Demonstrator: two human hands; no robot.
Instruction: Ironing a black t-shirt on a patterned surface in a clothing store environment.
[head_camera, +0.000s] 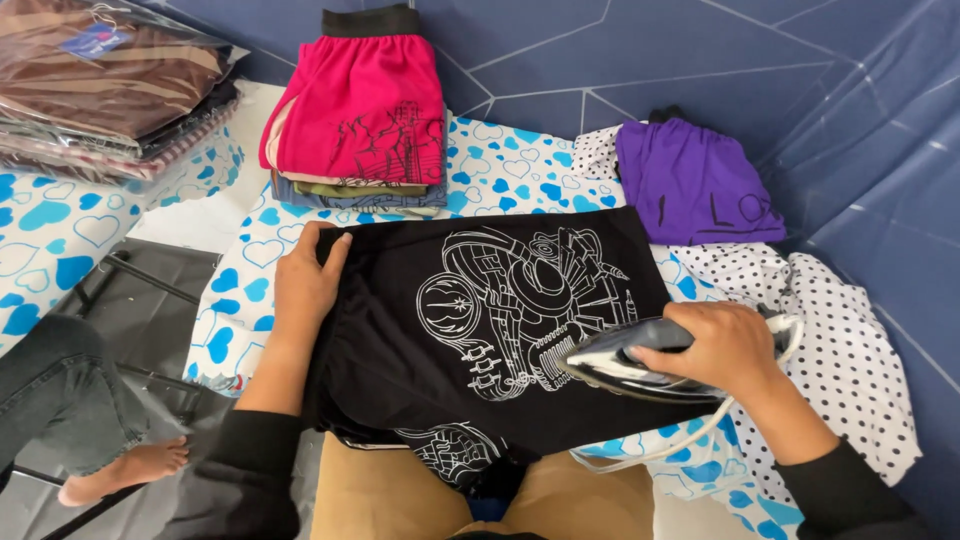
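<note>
The right hand (725, 350) has its fingers (665, 357) curled tight around the handle of a clothes iron (620, 365), whose soleplate rests flat on the black garment (490, 330), just over the lower right edge of its white line print. The wrist is bent inward, the forearm coming up from the lower right in a dark sleeve. A white cord (680, 440) trails below the fingers.

The left hand (305, 280) lies flat, its fingers (325, 245) stretched out and close together, gripping nothing, pressing the garment's upper left corner against the heart-patterned worktop (240, 290). Beyond those fingertips sits a stack of folded clothes (360, 120) topped in pink. Up past the right fingers lies a purple garment (695, 180).
</note>
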